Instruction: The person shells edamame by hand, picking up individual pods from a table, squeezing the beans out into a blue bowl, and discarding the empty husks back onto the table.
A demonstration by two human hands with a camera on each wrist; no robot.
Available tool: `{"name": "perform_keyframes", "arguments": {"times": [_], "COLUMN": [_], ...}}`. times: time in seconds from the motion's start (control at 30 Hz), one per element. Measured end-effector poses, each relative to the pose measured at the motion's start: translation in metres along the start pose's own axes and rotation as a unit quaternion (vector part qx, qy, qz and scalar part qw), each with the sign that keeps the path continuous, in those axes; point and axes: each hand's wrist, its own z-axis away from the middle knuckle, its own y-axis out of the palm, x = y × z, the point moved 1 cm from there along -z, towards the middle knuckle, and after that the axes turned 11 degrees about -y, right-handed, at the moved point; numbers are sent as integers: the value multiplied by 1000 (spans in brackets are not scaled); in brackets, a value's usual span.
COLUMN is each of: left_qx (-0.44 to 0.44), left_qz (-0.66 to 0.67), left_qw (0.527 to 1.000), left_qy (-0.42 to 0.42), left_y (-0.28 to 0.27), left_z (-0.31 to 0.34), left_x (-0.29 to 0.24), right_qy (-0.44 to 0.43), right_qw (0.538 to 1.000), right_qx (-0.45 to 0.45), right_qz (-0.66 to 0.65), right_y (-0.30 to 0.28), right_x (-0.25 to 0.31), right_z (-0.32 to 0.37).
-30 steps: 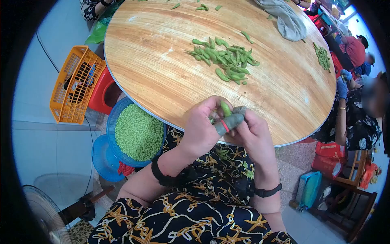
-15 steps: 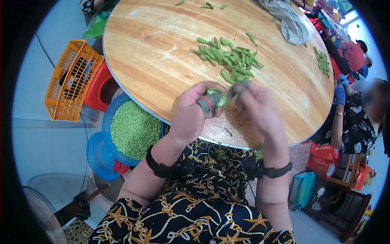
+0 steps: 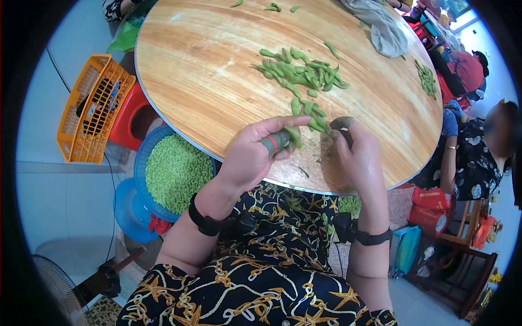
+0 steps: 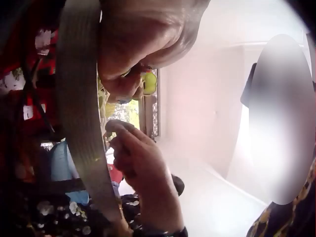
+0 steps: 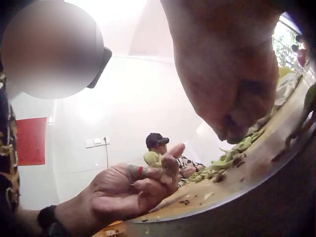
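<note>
holding a green pod point(image 3: 294, 137) between the left hand's point(image 3: 249, 151) fingers

The left hand point(image 3: 251, 155) extends one finger; the right hand point(image 3: 360, 155), apart, curls its fingers.

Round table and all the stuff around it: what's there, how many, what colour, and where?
Round table: one, wood-coloured, middle
Edamame pods: many, green, on the table
Cloth: one, grey, table's far right
Plastic crate: one, orange, left
Stool: one, red, beside the crate
Basket: one, blue, left below the table edge
Shelled beans: too many to count, green, in the basket
Basin: one, blue, beside the basket
Fan: one, greyish, bottom left
Person's hands: left holding greenery, right above the table
</note>
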Motion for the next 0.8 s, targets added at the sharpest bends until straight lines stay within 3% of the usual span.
{"name": "perform_keyframes", "arguments": {"times": [0.03,0.07,0.13,0.17,0.23,0.33,0.43,0.5,0.57,0.6,0.67,0.73,0.8], "left_qx": [55,56,42,42,17,-26,-90,-115,-123,-120,-103,-88,-74], "left_qz": [-9,-11,-190,-193,-468,-473,-502,-523,-579,-581,-613,-610,-607], "left_qw": [998,998,981,980,883,875,845,820,751,751,724,728,732], "left_qy": [-11,-13,-9,-9,28,97,161,202,291,291,300,300,300], "left_y": [-3,-2,1,4,11,14,23,30,32,28,22,19,18], "left_z": [1,3,9,11,15,16,16,10,-1,-6,-17,-21,-19], "left_x": [2,4,9,9,8,10,5,5,12,15,21,19,16], "right_qy": [1,4,7,-20,-47,-39,-40,-8,1,9,26,41,105], "right_qw": [1000,1000,999,998,991,977,991,998,994,986,984,981,922], "right_qx": [-1,-23,-48,-24,-2,-22,-49,-50,-35,-21,-5,14,-35], "right_qz": [0,-4,-10,60,127,207,119,-31,-100,-166,-177,-190,-370], "right_y": [-2,-4,-3,-1,6,15,4,-2,-2,-2,-2,-2,-3], "right_x": [3,8,16,19,21,16,8,5,6,5,3,1,-3], "right_z": [0,1,1,-2,-5,-8,-5,0,5,8,12,16,21]}}
